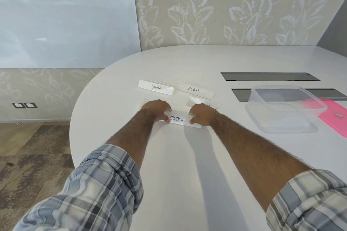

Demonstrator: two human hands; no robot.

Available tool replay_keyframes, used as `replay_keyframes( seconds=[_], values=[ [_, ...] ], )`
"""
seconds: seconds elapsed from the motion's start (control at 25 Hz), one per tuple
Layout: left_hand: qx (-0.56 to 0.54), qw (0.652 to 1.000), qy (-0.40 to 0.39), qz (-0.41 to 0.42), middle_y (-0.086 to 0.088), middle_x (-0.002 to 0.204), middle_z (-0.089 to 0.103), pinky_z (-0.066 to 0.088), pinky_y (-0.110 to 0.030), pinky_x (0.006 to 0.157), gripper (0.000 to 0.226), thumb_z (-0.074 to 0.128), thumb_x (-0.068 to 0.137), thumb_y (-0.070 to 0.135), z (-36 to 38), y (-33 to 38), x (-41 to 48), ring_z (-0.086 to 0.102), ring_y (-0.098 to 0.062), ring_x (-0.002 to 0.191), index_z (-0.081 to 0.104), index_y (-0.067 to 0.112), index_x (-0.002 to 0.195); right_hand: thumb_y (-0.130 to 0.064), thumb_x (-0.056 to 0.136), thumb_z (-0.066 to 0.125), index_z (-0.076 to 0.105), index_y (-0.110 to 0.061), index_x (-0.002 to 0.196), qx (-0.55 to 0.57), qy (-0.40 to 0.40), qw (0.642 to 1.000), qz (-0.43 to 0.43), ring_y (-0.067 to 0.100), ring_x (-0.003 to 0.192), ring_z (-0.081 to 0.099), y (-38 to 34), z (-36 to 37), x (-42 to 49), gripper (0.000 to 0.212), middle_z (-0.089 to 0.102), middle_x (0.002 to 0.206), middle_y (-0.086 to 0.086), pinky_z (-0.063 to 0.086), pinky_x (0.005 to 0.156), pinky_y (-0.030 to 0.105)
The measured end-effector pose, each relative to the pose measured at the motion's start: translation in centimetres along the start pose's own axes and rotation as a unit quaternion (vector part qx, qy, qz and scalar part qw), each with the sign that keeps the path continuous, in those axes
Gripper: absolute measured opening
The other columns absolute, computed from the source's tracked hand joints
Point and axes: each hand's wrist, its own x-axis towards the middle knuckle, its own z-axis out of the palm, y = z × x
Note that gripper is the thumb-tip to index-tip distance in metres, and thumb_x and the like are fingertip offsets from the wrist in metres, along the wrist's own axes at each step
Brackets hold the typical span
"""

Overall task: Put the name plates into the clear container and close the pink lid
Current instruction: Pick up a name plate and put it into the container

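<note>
Name plates are the whole game here, and the OSTRICH plate is the one in hand, sitting on the white table nearest the person. Left hand has its fingers curled around the plate's left end, right hand does the same on the right end, thumbs on the near face, so both are closed on it in a light pinch. Can't tell if it's off the table at all.

These look like clear acrylic tents with a paper slip inside, so I'd guess light, stiff and kinda slick. Holding by the short ends seems right; squeezing the middle might flex it or smudge it.

PANDA plate and ZEBRA plate sit further back, and another plate is half hidden behind the right hand. Clear container is off to the right, empty as far as I can see, with the pink lid lying flat partly under its far side.
</note>
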Motion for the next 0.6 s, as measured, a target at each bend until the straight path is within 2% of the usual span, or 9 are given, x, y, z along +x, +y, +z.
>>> replay_keyframes(
  seconds=[0.04, 0.08, 0.16, 0.2, 0.24, 0.28, 0.36, 0.6],
  values=[
    [-0.001, 1.0, 0.0, 0.001, 0.01, 0.131, 0.062, 0.048, -0.035, 0.092, 0.06, 0.079, 0.074, 0.043, -0.1, -0.1, 0.1, 0.057, -0.017, 0.121, 0.061, 0.033, 0.131, -0.028, 0.08, 0.073, 0.033, -0.028, 0.061, 0.005, 0.002, 1.0, -0.012, 0.021, 0.082, 0.044, 0.0, -0.1, 0.2, 0.044, 0.036, 0.068, -0.011, 0.024, 0.052, 0.026],
    [0.001, 1.0, -0.001, 0.002, 0.011, 0.129, 0.063, 0.047, -0.033, 0.088, 0.06, 0.079, 0.074, 0.044, -0.1, -0.1, 0.2, 0.058, -0.017, 0.12, 0.062, 0.033, 0.13, -0.027, 0.079, 0.074, 0.027, -0.028, 0.06, 0.006, 0.002, 1.0, -0.007, 0.02, 0.081, 0.042, 0.0, -0.1, 0.2, 0.051, 0.031, 0.065, -0.012, 0.02, 0.051, 0.026],
    [0.004, 1.0, -0.004, 0.002, 0.013, 0.127, 0.065, 0.044, -0.03, 0.08, 0.058, 0.08, 0.072, 0.044, -0.4, 0.1, 0.3, 0.06, -0.016, 0.117, 0.064, 0.034, 0.127, -0.028, 0.079, 0.075, 0.03, -0.028, 0.06, 0.002, -0.001, 1.0, 0.0, 0.019, 0.083, 0.044, 0.4, -0.3, 0.2, 0.049, 0.035, 0.067, -0.013, 0.024, 0.054, 0.026],
    [0.003, 1.0, -0.004, 0.002, 0.013, 0.126, 0.066, 0.043, -0.03, 0.079, 0.058, 0.08, 0.072, 0.045, -0.5, 0.3, 0.4, 0.061, -0.016, 0.116, 0.065, 0.034, 0.126, -0.028, 0.079, 0.075, 0.038, -0.027, 0.062, 0.004, -0.003, 1.0, 0.0, 0.02, 0.085, 0.048, 0.6, -0.4, 0.1, 0.04, 0.041, 0.07, -0.013, 0.029, 0.058, 0.026],
    [0.001, 1.0, -0.003, 0.001, 0.013, 0.125, 0.067, 0.045, -0.03, 0.081, 0.057, 0.08, 0.071, 0.045, -0.6, 0.6, 0.4, 0.062, -0.017, 0.115, 0.066, 0.034, 0.126, -0.028, 0.079, 0.075, 0.051, -0.025, 0.07, -0.009, -0.013, 1.0, 0.003, 0.023, 0.089, 0.053, 0.9, -0.7, 0.2, 0.025, 0.052, 0.078, -0.011, 0.034, 0.062, 0.027],
    [0.003, 1.0, 0.001, 0.002, 0.013, 0.123, 0.068, 0.047, -0.031, 0.083, 0.057, 0.08, 0.071, 0.046, -0.7, 0.9, 0.3, 0.063, -0.017, 0.113, 0.067, 0.035, 0.125, -0.028, 0.079, 0.074, 0.063, -0.021, 0.088, -0.012, -0.007, 1.0, -0.012, 0.025, 0.097, 0.057, 1.1, -1.0, 0.0, 0.016, 0.061, 0.093, -0.005, 0.038, 0.068, 0.029],
    [0.005, 1.0, 0.008, 0.002, 0.013, 0.119, 0.07, 0.049, -0.032, 0.084, 0.055, 0.079, 0.07, 0.047, -1.0, 1.6, 0.0, 0.064, -0.019, 0.11, 0.068, 0.036, 0.123, -0.029, 0.081, 0.073, 0.063, -0.015, 0.119, -0.022, -0.004, 1.0, -0.02, 0.026, 0.114, 0.057, 1.7, -1.6, -0.3, 0.041, 0.062, 0.119, 0.002, 0.043, 0.081, 0.032],
    [-0.004, 1.0, 0.026, 0.005, 0.012, 0.113, 0.07, 0.042, -0.031, 0.078, 0.051, 0.079, 0.071, 0.047, -2.8, 5.2, -0.4, 0.063, -0.021, 0.106, 0.069, 0.037, 0.12, -0.029, 0.082, 0.072, 0.059, -0.016, 0.13, -0.036, 0.02, 0.999, -0.022, 0.024, 0.123, 0.053, 4.2, -4.3, -2.0, 0.052, 0.058, 0.132, 0.002, 0.045, 0.094, 0.036]
  ],
)
